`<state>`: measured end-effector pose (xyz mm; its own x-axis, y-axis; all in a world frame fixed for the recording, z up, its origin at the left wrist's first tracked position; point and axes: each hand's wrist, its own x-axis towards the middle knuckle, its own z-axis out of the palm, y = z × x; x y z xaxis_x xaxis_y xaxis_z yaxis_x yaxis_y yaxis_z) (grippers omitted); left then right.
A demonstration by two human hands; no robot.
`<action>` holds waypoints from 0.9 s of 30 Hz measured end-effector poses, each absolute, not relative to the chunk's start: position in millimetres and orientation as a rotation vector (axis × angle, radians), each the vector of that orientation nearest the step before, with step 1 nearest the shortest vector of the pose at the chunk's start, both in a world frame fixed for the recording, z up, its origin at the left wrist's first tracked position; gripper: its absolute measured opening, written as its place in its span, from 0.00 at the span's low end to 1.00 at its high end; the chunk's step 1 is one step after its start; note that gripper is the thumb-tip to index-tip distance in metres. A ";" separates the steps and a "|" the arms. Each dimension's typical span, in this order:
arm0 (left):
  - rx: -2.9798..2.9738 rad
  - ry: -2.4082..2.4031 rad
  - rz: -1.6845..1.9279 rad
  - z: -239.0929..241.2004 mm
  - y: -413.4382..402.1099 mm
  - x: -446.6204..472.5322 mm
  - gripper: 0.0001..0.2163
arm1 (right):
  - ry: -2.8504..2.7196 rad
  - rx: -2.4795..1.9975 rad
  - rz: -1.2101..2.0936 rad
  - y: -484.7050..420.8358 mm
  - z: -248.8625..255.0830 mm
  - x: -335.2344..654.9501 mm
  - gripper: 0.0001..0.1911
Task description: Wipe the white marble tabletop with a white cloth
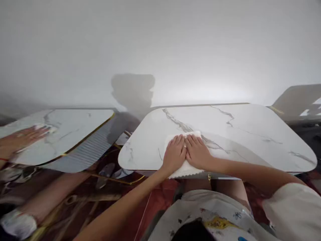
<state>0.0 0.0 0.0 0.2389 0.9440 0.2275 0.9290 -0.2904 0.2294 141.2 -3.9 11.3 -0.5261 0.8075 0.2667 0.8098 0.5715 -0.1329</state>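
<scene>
Both my hands lie flat and side by side on a white cloth (pixel 187 170) with a scalloped edge. My left hand (pixel 175 152) presses down on its left part, fingers stretched forward. My right hand (pixel 198 151) rests on the right part, its fingertips angled toward the left hand so that the two nearly touch. Under the cloth is a white marble-patterned tabletop (pixel 250 134) with rounded corners and grey-brown veins. The cloth's near edge hangs over the front of that top. Neither hand is gripping the cloth.
To the left stands a second marble-patterned table (pixel 75 130) with gold trim and a ribbed side. Another person's hand (pixel 30 135) rests on a white cloth there. A pale wall (pixel 160 40) rises behind both tables. Wooden and gold-coloured pieces (pixel 95 198) lie below, blurred.
</scene>
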 end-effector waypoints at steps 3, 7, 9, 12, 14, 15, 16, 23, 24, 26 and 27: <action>2.498 1.750 0.534 -2.1 6.6 23.3 0.24 | -2.455 -1.371 -0.056 -3.5 7.1 166.8 0.29; 2.560 1.668 0.610 -1.3 37.1 46.6 0.23 | -2.428 -1.435 -0.116 20.0 7.5 188.7 0.28; 2.576 1.639 0.654 0.5 61.6 54.0 0.23 | -2.427 -1.483 -0.124 42.3 10.5 194.5 0.28; 2.570 1.614 0.716 3.5 104.1 59.6 0.22 | -2.442 -1.544 -0.107 82.9 16.2 199.1 0.28; 2.569 1.601 0.758 4.8 133.3 59.7 0.21 | -2.474 -1.550 -0.103 111.8 19.2 199.7 0.28; 2.573 1.594 0.778 5.1 147.7 58.8 0.20 | -2.492 -1.549 -0.104 126.2 20.3 199.2 0.28; 2.576 1.592 0.793 5.3 161.8 57.3 0.20 | -2.505 -1.551 -0.103 140.3 20.9 198.2 0.29; 2.525 1.611 0.870 6.1 242.0 42.6 0.18 | -2.483 -1.572 -0.071 222.9 21.2 182.7 0.29; 2.508 1.621 0.876 6.6 249.9 41.1 0.19 | -2.481 -1.568 -0.071 231.8 21.1 180.6 0.29; 2.462 1.656 0.880 7.9 263.2 39.2 0.19 | -2.467 -1.559 -0.062 247.5 20.8 177.3 0.28; 2.439 1.674 0.879 8.6 268.7 38.6 0.19 | -2.455 -1.553 -0.056 254.5 20.5 176.0 0.28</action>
<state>38.6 268.7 8.6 0.2497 0.8726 0.4199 0.8410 -0.4103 0.3525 176.0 254.5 20.5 -0.4090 0.8861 0.2178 0.8951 0.4360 -0.0931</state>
